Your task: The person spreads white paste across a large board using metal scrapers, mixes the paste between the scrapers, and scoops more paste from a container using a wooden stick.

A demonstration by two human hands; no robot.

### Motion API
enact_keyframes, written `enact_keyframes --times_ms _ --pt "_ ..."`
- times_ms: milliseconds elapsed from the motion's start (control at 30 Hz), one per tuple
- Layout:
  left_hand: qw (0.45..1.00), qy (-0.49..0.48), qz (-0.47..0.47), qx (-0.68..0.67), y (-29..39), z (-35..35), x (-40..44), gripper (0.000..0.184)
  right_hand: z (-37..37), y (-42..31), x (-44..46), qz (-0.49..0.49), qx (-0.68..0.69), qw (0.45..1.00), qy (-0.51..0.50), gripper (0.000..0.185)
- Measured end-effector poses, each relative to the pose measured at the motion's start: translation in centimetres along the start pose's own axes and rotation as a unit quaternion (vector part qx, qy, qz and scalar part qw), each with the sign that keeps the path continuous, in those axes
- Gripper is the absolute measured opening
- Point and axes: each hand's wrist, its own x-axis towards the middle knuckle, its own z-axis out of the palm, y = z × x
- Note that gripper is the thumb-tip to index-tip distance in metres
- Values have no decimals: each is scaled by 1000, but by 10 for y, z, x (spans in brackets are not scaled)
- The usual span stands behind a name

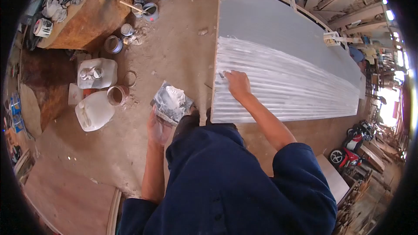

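Note:
My left hand [159, 128] holds a flat, smeared palette board [164, 106] from below, with a mound of white paste [175, 97] on top. My right hand [237, 83] is closed at the left edge of a long grey panel [257, 15]. A small dark object shows at its fingertips, too small to name surely. White streaks [287, 80] run lengthwise in ridges over the near part of the panel; the far part is plain grey.
Left on the floor are a white jug [95, 111], another cut plastic container [104, 73] and an open can [116, 95]. Paint cans [150, 12] stand farther back. A brown board [72, 191] lies lower left; a red motorcycle [350, 154] stands right.

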Motion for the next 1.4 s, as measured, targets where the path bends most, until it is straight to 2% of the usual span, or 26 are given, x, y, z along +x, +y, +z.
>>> enact_keyframes --times_ms 33,133,267,367,467,567,633,767,833,933,1033,1133,1267,1333,1400 --pt "1000 -6 6 -2 1 3 2 47 -3 3 3 15 2 998 -53 35" --pt "1000 -1 12 -2 -3 -1 2 48 0 11 0 12 4 1000 11 33" --pt "1000 -27 -3 12 -1 1 7 49 -3 18 -9 7 -4 1000 3 32" --pt "1000 -16 1 9 -5 5 6 48 -7 27 -8 53 9 998 -26 34" --pt "999 -11 -12 41 -7 7 6 49 4 33 -20 34 5 999 4 36" --pt "999 8 -21 37 -11 7 16 49 3 42 -18 33 6 999 -21 37" --pt "998 19 -28 54 -15 1 14 48 5 46 -22 43 0 999 31 38" --pt "997 13 -46 66 -25 5 19 48 8 58 -30 23 6 1000 19 39" --pt "998 4 -32 53 -34 6 15 47 12 68 -28 57 2 998 29 40" --pt "997 10 -32 63 -51 9 15 48 22 79 -42 8 -1 998 57 40" --pt "998 6 -35 49 -84 39 7 49 6 108 -53 30 10 996 88 39" --pt "997 32 -49 60 -107 38 2 50 5 127 -69 30 6 996 80 38" --pt "997 3 -33 70 -129 50 2 51 2 147 -72 40 1 997 64 37" --pt "997 5 -35 75 -144 49 -5 52 0 160 -79 22 -5 990 139 36" --pt "996 13 -36 84 -155 52 -7 52 -3 168 -87 27 3 994 106 36"
